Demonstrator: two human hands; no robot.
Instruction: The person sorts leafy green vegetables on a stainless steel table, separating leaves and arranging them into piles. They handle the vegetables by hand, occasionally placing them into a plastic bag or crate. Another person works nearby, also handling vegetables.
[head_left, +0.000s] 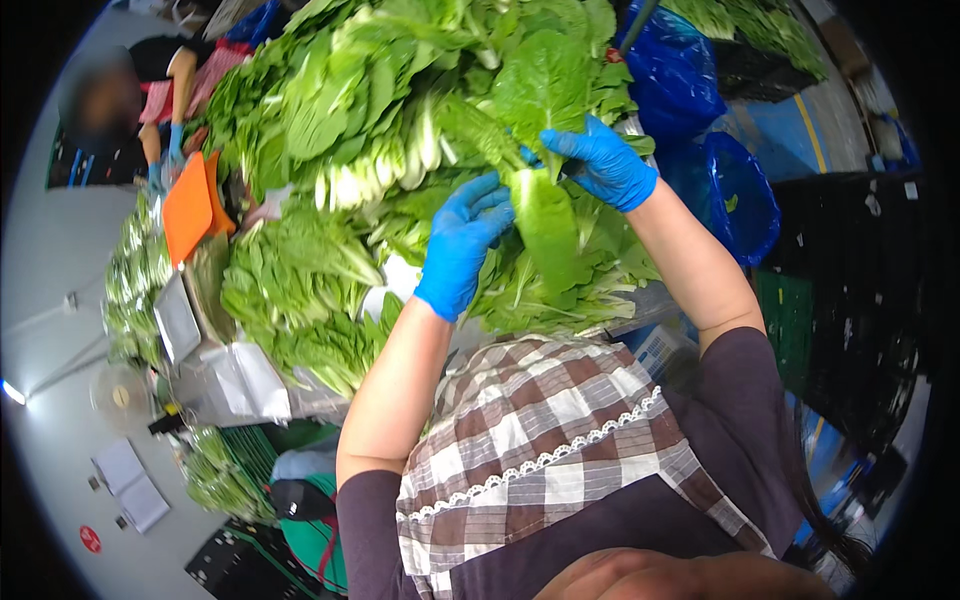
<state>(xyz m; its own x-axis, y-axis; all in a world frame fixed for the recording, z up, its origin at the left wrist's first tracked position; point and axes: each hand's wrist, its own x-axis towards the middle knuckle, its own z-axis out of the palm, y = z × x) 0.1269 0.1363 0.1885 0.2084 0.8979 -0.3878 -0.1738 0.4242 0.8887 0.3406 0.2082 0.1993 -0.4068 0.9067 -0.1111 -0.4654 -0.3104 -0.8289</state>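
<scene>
My right hand (609, 166), in a blue glove, grips a leafy green (546, 82) by its stem, thumb and fingers closing around it. Its broad leaf points away from me over the heap. Just below, a loose leaf (551, 232) with a pale stem end hangs between my hands, its tip towards my apron. My left hand (463, 238), gloved too, has curved fingers beside that pale end; whether they pinch it is unclear. Beyond my hands rises a large heap of leafy greens (352, 82) with white stem ends. Closer to me lie loose leaves (525, 296).
Bunched greens (300, 277) lie to the left, near an orange tray (191, 210) and white sheets (247, 382). Blue plastic bags (742, 199) and stacked black crates (847, 300) stand at the right. A co-worker (176, 90) with gloved hands is at the far left; another person (307, 517) is lower left.
</scene>
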